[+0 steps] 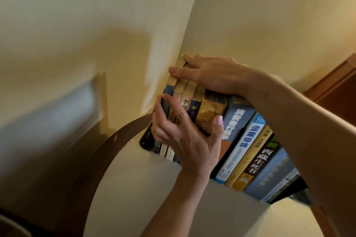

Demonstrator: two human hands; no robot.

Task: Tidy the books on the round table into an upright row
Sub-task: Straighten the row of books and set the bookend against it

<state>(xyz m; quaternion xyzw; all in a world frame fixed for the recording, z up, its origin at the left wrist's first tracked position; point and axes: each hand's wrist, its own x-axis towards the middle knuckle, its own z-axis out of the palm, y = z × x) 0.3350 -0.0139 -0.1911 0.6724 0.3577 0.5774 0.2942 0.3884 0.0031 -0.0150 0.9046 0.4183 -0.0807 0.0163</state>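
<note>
**Both hands on the row of books**

I see the books (238,136) standing upright in a row on the round table (123,188), backed into the corner of the wall (96,15). My right hand (210,75) lies flat across the tops of the leftmost books, fingers spread, clasping nothing. My left hand (185,136) presses against their spines, fingers splayed wide, thumb on a yellow book (209,110). A brown cabinet (339,86) shows at right.

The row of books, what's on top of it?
The right hand lies flat across the top edges of the books at the left end of the row. Its arm hides the tops of the books further right. Nothing else shows on top.
</note>
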